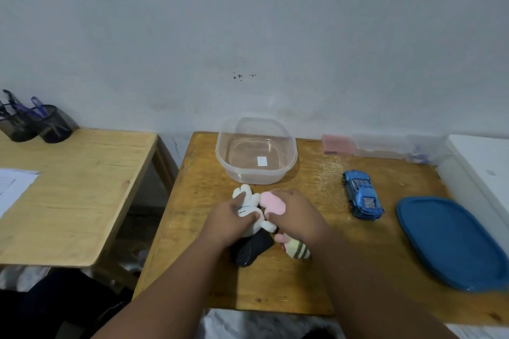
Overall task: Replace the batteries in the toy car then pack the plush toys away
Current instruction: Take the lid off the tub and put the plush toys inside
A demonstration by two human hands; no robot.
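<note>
Two plush toys lie side by side at the middle of the wooden table (275, 283). My left hand (228, 221) grips the white plush (249, 201), whose dark legs stick out below. My right hand (296, 216) grips the pink plush (271, 202), which has a striped yellow lower part. An empty clear plastic container (256, 150) stands just behind them, near the wall. To the right, the blue toy car (362, 194) rests on its wheels on the table, apart from both hands.
A blue lid (451, 242) lies at the table's right edge. Small clear boxes and a pink box (334, 143) line the back right. A white appliance (482, 170) sits far right. A second wooden table (68, 195) at left holds pen cups (35, 124) and paper.
</note>
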